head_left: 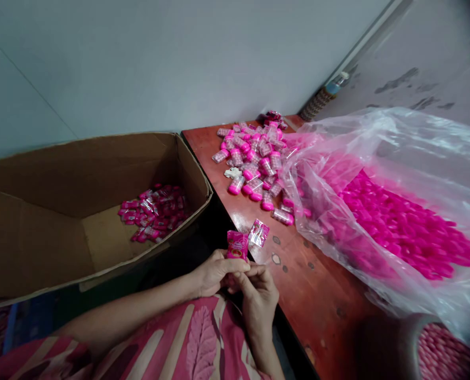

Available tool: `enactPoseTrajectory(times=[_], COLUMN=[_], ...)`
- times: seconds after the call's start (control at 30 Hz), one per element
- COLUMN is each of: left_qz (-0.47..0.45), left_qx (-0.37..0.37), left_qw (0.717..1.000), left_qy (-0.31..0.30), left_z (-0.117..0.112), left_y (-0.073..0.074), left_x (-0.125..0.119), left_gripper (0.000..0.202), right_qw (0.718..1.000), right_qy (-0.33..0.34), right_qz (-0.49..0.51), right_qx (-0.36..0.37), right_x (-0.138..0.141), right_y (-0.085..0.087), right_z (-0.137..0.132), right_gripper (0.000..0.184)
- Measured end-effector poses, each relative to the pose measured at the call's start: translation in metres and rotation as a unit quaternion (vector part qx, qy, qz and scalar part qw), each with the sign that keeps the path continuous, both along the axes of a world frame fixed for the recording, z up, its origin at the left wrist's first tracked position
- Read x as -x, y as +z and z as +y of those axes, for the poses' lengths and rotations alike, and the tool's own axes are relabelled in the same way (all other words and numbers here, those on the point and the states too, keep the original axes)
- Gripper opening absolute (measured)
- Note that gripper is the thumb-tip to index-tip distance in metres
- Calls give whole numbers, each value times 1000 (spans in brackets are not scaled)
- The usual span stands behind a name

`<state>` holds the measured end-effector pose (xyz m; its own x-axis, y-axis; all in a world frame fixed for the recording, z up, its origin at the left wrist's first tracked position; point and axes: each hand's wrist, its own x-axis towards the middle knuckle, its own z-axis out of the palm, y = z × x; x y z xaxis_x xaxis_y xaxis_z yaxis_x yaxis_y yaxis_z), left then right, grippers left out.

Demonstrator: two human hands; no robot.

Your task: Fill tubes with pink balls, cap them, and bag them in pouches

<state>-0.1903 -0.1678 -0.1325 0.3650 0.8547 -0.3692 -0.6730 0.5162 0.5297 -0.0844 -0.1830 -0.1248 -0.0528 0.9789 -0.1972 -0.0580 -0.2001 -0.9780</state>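
Here, the pink packet (237, 245) sticks up above both hands (215, 273) (261, 290).

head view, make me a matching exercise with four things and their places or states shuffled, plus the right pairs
1. Pink packet
2. Cardboard box
3. Clear plastic bag
4. Small capped bottles

A. Heaped on the reddish table
B. Where the left hand and right hand meet
C. Holding loose bright pink pieces
D. Left of the table, wrapped packets inside

Pairs: 1-B, 2-D, 3-C, 4-A
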Motion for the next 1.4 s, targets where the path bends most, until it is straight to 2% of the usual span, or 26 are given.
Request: enactPoseTrajectory(times=[0.13,0.27,0.37,0.47,0.63,0.73,0.9,1.07,1.2,1.4], left_qz=[8,-27,-29,-15,33,55,84,76,96,58], left_qx=[-3,-17,-36,-48,-72,-66,-44,-36,-13,20], left_qw=[999,989,982,982,983,983,980,977,970,983], left_qy=[44,146,184,180,164,161,177,198,223,173], left_z=[-12,-26,-30,-29,-29,-29,-24,-14,-3,7], left_y=[6,5,0,-2,4,6,6,8,5,-3], left_x=[3,10,14,12,2,-1,1,8,9,2], left_gripper=[23,30,31,28,27,29,31,25,23,22], right_qw=[995,997,996,996,998,998,999,999,996,999], right_qy=[19,30,41,18,-53,-68,-33,24,79,29], right_qz=[81,48,56,73,-19,-16,35,-37,-43,-6], right_qx=[46,45,47,50,-4,-10,21,-18,-4,11], right_x=[4,5,3,-2,-7,-7,-6,-2,-1,-5], right_y=[4,2,1,2,3,2,1,3,2,-3], right_z=[0,-8,-17,-23,-28,-26,-13,1,9,11], right_gripper=[25,20,23,23,23,26,23,20,17,19])
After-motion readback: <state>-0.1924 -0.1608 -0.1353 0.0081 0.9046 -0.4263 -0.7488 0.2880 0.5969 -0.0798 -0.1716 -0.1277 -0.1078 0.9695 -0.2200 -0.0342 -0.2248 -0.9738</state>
